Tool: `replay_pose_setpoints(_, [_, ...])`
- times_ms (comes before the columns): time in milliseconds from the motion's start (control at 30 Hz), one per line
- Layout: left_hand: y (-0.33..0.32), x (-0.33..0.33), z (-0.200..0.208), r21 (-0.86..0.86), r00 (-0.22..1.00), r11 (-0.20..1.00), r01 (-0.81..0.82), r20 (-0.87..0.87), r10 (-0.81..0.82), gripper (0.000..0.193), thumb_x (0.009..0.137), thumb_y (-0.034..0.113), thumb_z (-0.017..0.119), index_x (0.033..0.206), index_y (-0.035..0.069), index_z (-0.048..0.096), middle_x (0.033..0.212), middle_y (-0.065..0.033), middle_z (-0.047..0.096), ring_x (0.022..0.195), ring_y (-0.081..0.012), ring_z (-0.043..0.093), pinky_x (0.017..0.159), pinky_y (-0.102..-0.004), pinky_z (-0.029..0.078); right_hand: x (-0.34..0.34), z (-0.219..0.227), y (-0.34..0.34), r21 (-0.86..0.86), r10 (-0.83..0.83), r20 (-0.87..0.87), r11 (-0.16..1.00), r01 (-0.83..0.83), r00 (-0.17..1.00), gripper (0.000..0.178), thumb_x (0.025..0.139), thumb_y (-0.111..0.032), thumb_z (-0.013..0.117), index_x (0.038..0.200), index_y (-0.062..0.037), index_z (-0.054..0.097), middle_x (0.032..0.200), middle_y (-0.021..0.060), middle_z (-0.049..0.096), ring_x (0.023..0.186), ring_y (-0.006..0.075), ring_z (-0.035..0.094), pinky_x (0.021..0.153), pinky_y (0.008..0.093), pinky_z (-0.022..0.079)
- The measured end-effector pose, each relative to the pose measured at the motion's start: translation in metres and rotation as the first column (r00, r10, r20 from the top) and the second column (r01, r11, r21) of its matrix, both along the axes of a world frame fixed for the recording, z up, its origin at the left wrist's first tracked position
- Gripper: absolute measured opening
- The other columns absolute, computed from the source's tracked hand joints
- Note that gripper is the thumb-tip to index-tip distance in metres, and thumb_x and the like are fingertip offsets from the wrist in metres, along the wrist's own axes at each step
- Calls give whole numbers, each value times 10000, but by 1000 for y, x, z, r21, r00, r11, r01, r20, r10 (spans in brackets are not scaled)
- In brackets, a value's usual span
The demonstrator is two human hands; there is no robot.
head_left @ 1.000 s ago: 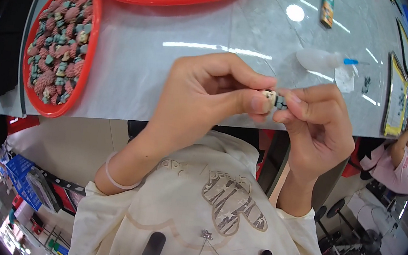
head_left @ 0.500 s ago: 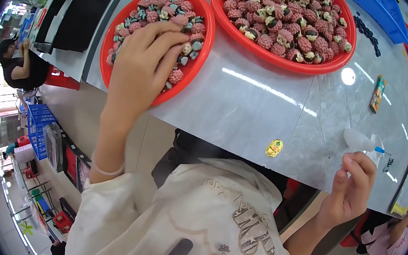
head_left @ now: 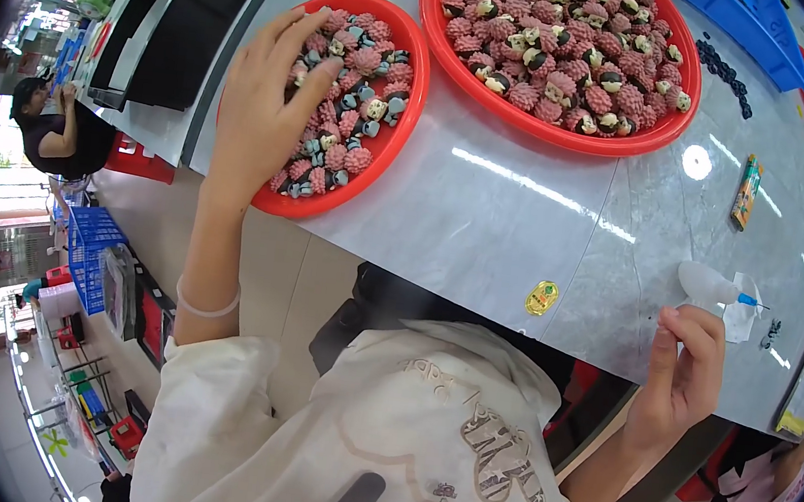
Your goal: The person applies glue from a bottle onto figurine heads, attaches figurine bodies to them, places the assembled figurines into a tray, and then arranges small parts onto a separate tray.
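Left hand (head_left: 269, 97) over tray (head_left: 411, 118), right hand (head_left: 681, 377) near bottle (head_left: 704, 282)

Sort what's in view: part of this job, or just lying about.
Seemingly in use: smaller red basin under the left hand, its pink and grey-blue pieces; possibly the white bottle.
Probably stray: yellow oval label, orange-green packet.

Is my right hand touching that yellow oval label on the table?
Apart. The head view shows it: bare grey tabletop lies between the label and the right hand, which is off to the label's right.
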State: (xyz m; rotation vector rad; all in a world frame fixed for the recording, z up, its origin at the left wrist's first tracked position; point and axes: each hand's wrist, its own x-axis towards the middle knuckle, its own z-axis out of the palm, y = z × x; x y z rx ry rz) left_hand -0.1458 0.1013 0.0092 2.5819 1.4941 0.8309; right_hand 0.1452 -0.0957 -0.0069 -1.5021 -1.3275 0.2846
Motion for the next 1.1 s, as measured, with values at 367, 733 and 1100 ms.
replay_pose_setpoints(367, [-21,18,13,3,982,990,138,-127,-137,255,728,128,560,981,100,550,1011,-83,515,954,-254,486,786,-326,391,3,1,-4,-36,10,-41,999,-11,999,116,687,71,562,790,25,590,704,73,522,561,100,436,475,182,307])
replay_pose_setpoints(733, [21,110,25,64,710,707,704,-42,-703,303,731,-39,469,1016,47,522,1094,-78,515,1005,-248,488,820,-308,397,11,9,-14,-1,-30,-13,1000,30,999,103,697,64,558,789,30,588,694,86,527,594,125,455,510,194,337])
replay_pose_setpoints(1100, [15,103,30,-22,840,843,538,-67,-538,187,714,29,572,900,14,553,886,-100,565,766,-227,560,689,-295,463,42,1,-22,-56,-197,-84,980,193,977,136,770,45,493,898,38,538,841,64,509,776,123,479,715,201,364])
